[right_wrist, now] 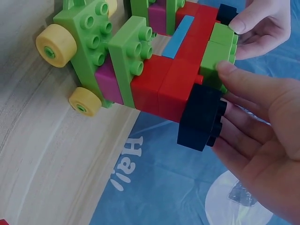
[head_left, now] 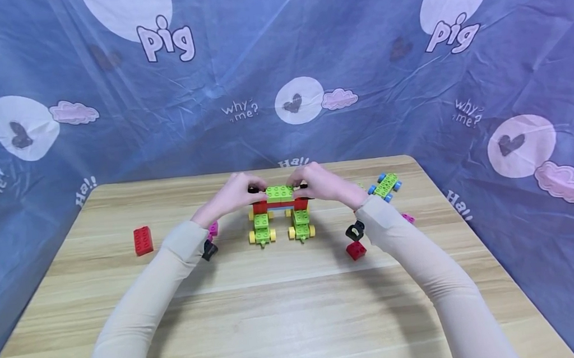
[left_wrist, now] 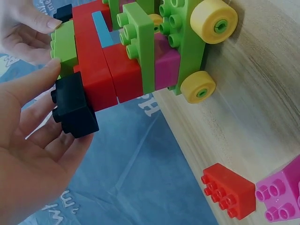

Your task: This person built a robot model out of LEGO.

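A toy-brick structure stands mid-table on two green wheeled bases (head_left: 263,235) with yellow wheels (left_wrist: 213,21). Purple bricks (left_wrist: 167,62) and upright-studded green plates carry red bricks (left_wrist: 93,65), with a blue strip (right_wrist: 178,36) between. On top, two green bricks (head_left: 280,193) sit side by side. A black brick flanks them at each end, the left one (left_wrist: 75,103) and the right one (right_wrist: 200,117). My left hand (head_left: 237,193) pinches the left green brick, fingers also around the black one. Mirroring it, my right hand (head_left: 324,183) pinches the right green brick. Some fingertips are hidden.
A red brick (head_left: 143,241) lies at left. Pink (head_left: 213,228) and black pieces (head_left: 209,250) lie near the left forearm. By the right forearm are a black piece (head_left: 355,231), a red brick (head_left: 356,250), a pink piece (head_left: 409,218) and a green blue-wheeled base (head_left: 387,184).
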A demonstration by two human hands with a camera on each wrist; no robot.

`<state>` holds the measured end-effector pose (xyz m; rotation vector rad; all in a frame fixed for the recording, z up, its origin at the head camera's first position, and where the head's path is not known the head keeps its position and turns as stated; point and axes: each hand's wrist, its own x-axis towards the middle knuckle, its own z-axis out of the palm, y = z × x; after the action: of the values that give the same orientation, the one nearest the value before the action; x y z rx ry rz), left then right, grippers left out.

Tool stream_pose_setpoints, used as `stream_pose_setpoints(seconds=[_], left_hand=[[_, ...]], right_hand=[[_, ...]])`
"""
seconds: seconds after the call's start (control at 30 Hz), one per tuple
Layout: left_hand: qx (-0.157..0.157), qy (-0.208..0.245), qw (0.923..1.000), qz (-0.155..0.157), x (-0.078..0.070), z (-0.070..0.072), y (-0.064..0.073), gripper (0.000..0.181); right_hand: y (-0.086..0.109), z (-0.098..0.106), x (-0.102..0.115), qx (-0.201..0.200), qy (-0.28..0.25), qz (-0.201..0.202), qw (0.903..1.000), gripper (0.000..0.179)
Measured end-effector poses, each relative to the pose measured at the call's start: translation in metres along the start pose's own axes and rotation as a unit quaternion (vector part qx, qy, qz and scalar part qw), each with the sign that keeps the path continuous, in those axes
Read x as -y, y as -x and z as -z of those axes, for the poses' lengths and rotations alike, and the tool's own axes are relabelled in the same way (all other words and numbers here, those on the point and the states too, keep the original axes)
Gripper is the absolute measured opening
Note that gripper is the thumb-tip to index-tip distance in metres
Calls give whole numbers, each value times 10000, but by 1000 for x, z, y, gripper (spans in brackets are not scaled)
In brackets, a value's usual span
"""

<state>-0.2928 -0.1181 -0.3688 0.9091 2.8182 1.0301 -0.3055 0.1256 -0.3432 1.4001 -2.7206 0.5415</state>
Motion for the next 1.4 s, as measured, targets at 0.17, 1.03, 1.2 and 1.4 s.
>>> stream_pose_setpoints(seconds=[0.17, 1.03, 1.2, 1.4], left_hand=[[-5, -92, 10000, 3, -1, 1, -1, 29], [66, 28, 9998, 164, -1, -1, -1, 30], [127, 67, 9998, 126, 0, 0, -1, 31], [144, 104, 9998, 122, 0, -1, 1, 33]], right_hand=[[-1, 1, 3, -23, 28, -4, 10000, 20], [3, -7, -5, -248, -59, 8, 9997, 24], [5, -7, -5, -140, -155, -192, 9996, 27], [6, -7, -5, -109, -244, -254, 9993, 28]])
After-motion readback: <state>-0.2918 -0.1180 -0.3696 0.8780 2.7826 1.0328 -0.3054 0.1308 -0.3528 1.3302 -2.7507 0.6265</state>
